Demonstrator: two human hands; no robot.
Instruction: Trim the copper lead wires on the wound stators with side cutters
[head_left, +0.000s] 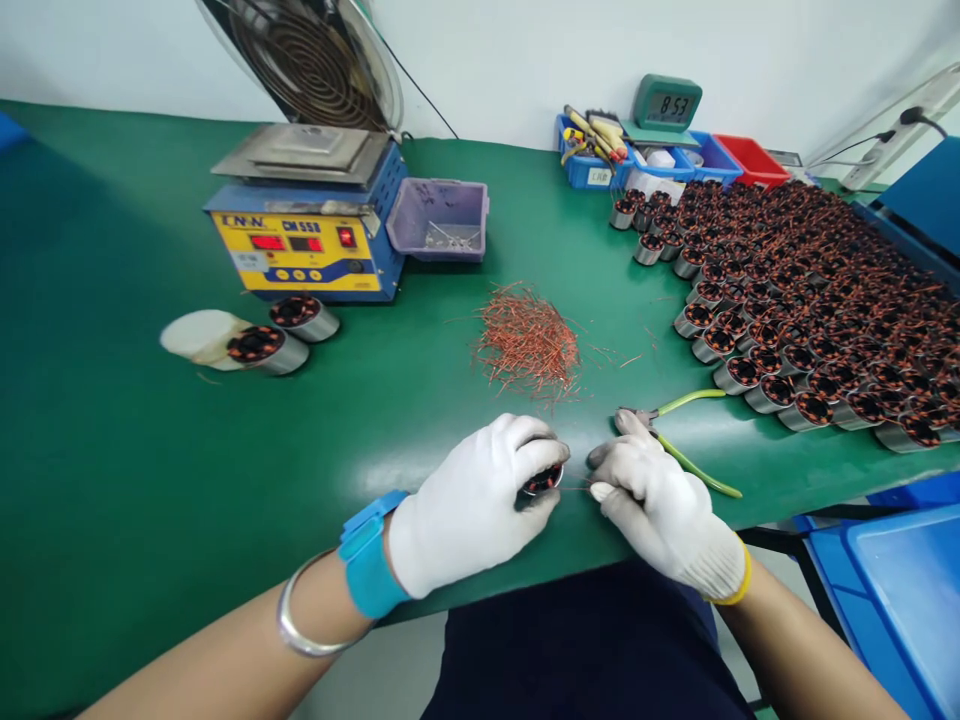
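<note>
In a white glove, my left hand (480,500) is wrapped around a wound motor stator (543,481), a small metal cylinder with black and copper inside. It is held low over the bench's front edge, mostly hidden by my fingers. My right hand (652,495), also gloved, pinches a thin wire (576,488) that runs sideways from the stator. Wire cutters (686,460) with green handles lie beside the right hand, their jaws partly behind its fingers. Beyond both hands is a pile of cut copper wire pieces (528,340).
Many stators (814,330) stand packed together at the right. A blue and yellow CM 558 machine (304,240), a purple tray (439,248) and two stators (274,350) by a white disc are at left. Small bins (750,165) and a clock (667,103) line the back.
</note>
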